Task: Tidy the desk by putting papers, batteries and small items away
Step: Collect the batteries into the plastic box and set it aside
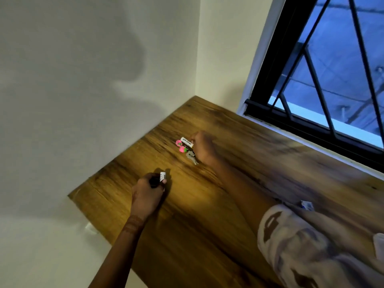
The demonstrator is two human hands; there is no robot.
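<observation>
On the wooden desk [228, 204], my left hand [148, 193] is closed around a small white battery [162, 176] whose end pokes out above my fingers. Farther back, my right hand [203, 147] is blurred, fingers curled, touching one end of a second white battery [187, 141] that lies flat on the desk. Beside that battery lies a key ring with two pink charms [180, 146] and silver keys [192, 157]. Whether my right hand grips the battery is unclear.
White walls meet at the corner behind the desk. A black-framed barred window [311, 80] runs along the right side. A small blue-and-white item [306, 204] lies by my right sleeve, and a white object [379, 244] sits at the right edge.
</observation>
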